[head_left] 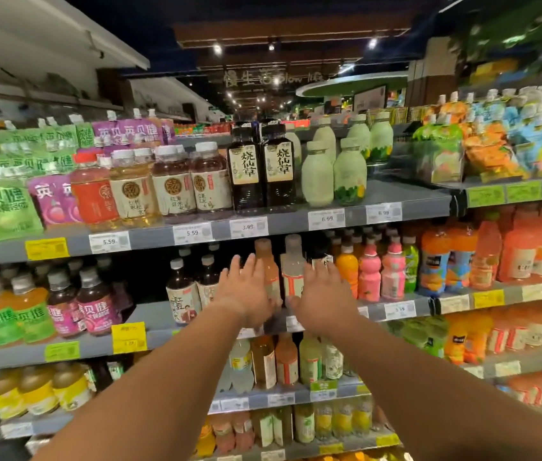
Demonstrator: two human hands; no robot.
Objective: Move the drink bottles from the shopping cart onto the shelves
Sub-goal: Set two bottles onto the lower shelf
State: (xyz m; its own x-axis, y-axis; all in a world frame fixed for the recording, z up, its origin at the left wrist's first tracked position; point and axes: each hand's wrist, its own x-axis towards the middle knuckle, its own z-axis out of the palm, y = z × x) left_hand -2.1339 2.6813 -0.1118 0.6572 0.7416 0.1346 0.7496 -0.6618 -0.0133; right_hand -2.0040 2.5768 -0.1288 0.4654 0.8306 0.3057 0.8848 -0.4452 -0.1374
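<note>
Two bottles, an orange bottle (268, 271) and a clear bottle (292, 266), are seen upright at the front edge of the second shelf (406, 309). The left hand (246, 294) and right hand (324, 299) are spread wide beside them, gripping nothing. Both should probably be nudged back evenly, labels forward.

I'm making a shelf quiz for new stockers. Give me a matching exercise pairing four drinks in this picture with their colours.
Things:
1. Square bottles with Chinese labels, top shelf
2. Rounded bottles beside them
3. Bottle by the left hand
4. Small waisted bottles, second shelf

Colours:
A. pink
B. pale green
C. amber orange
D. very dark, near black

Pairs: 1-D, 2-B, 3-C, 4-A
</note>
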